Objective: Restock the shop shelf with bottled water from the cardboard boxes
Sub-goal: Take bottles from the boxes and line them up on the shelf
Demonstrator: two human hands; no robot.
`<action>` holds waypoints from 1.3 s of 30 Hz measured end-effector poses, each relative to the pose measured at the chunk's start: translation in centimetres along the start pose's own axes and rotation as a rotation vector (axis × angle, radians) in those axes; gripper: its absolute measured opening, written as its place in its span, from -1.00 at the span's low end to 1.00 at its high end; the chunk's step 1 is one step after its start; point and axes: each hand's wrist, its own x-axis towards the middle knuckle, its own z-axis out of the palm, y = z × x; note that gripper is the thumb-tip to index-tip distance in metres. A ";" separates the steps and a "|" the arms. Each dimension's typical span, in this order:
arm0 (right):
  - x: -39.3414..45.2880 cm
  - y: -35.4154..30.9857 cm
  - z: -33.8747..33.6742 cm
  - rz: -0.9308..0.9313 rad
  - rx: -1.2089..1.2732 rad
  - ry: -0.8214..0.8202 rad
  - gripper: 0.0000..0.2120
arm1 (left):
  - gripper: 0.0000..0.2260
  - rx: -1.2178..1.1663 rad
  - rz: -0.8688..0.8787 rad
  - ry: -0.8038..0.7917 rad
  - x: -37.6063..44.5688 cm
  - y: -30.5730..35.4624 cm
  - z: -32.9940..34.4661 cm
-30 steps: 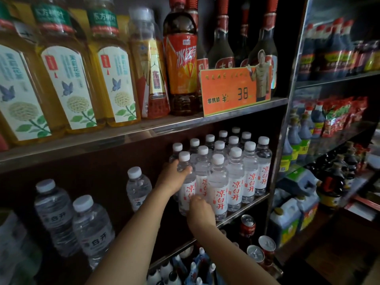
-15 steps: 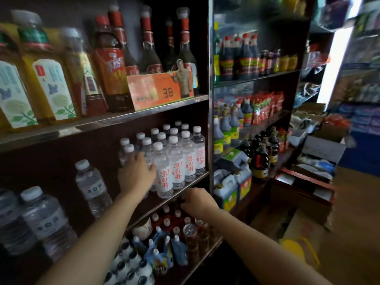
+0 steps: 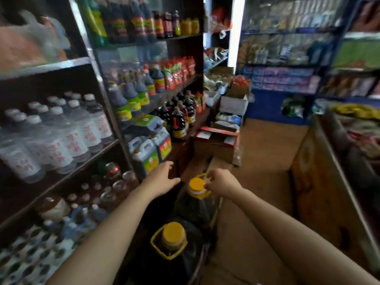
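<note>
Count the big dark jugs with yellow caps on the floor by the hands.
2. One jug stands between the two hands, its cap beside the right hand; the other jug stands nearer the camera. More may be hidden.

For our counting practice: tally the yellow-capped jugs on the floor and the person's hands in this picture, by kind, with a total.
Yellow-capped jugs: 2
Hands: 2
Total: 4

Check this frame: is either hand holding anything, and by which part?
Nothing is held. The left hand is open in the air; the right hand hangs loosely curled beside a yellow jug cap, gripping nothing.
</note>
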 end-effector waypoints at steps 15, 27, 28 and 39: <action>-16.8 31.3 7.3 0.703 0.215 0.063 -0.54 | -0.29 0.043 0.223 -0.636 -2.5 13.0 33.8; -18.7 46.0 34.8 0.819 0.412 0.004 -0.65 | -0.24 0.020 0.194 -0.786 0.0 0.8 63.0; -18.7 46.8 37.1 0.806 0.417 -0.007 -0.69 | -0.23 0.009 0.187 -0.794 0.5 -0.4 65.3; -16.9 54.0 53.7 0.774 0.593 0.019 -0.71 | -0.16 -0.151 0.248 -0.839 5.2 -6.3 85.4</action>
